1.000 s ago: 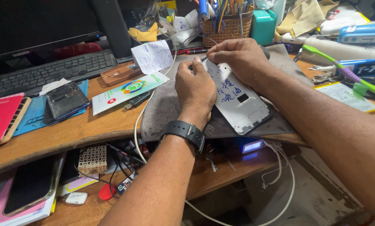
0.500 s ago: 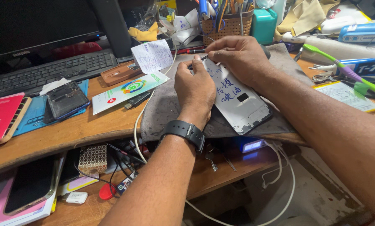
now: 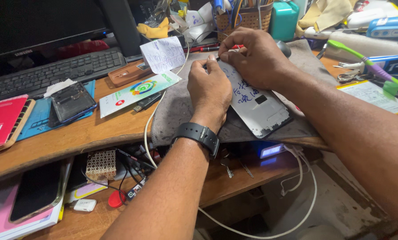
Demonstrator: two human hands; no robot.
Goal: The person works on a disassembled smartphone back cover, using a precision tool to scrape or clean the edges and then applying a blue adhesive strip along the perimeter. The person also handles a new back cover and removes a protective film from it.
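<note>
Operator's arms and hands, head view

Both forearms are bare, with no sleeves in view. The left hand (image 3: 210, 89) carries a black wristwatch (image 3: 200, 135) on a matte, ridged strap, worn just behind the wrist joint. The right hand (image 3: 252, 55) carries no ring, glove or band. Fingernails are short and unpainted.

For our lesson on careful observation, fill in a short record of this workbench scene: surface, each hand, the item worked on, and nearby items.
surface: grey mat on a wooden desk
item: white phone panel, handwriting on it, lying flat on the mat
left hand: rests on the panel's upper edge; watch on the wrist
right hand: fingers pinch at the panel's top corner
nearby: keyboard, paper note, white cable
</note>
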